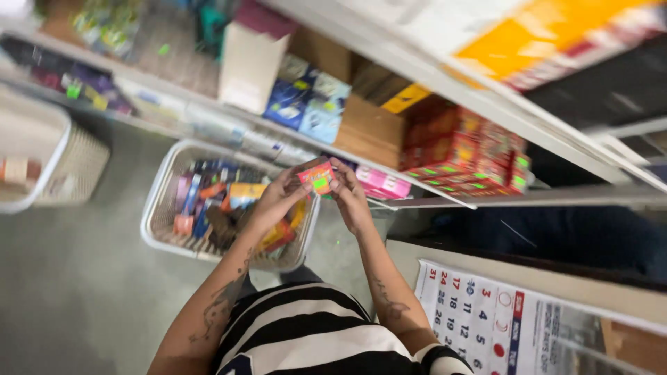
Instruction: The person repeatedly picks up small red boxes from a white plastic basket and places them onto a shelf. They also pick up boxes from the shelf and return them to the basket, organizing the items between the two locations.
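Observation:
My left hand (pixel 276 198) and my right hand (pixel 349 196) are raised together in front of me, both gripping a small red and orange packet (pixel 318 178) with a green spot on it. The fingers of both hands pinch its edges. Below my hands stands a white basket (pixel 158 208) full of small coloured packets. My forearms carry tattoos, and I wear a black and white striped top.
Shelves (pixel 389 59) run across the view with red packets (pixel 465 153), a brown carton (pixel 372 128), blue packs (pixel 309 101) and a pink packet (pixel 383 184). A second white basket (pixel 42 160) sits at left on the grey floor. A wall calendar (pixel 486 323) hangs at lower right.

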